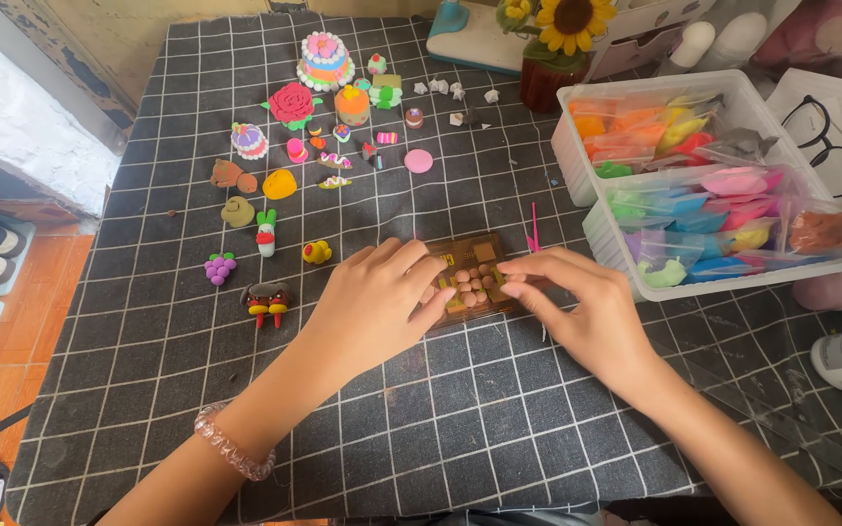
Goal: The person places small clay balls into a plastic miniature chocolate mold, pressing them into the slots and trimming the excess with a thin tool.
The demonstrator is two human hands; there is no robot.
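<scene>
Brown and flat, the little clay slab (472,276) sits dead centre on the checked cloth (440,419), its long side running left to right between both hands. Left hand (374,297) rests fingertips on its near-left edge, right hand (577,302) on the right edge; both loosely curled, pressing rather than clasping, equally close.

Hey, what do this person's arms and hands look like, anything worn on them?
Both forearms are bare, no sleeves showing. The left hand has a beaded bracelet of translucent pinkish beads around its wrist. The right hand shows no bracelet, watch or ring. No gloves on either.
</scene>
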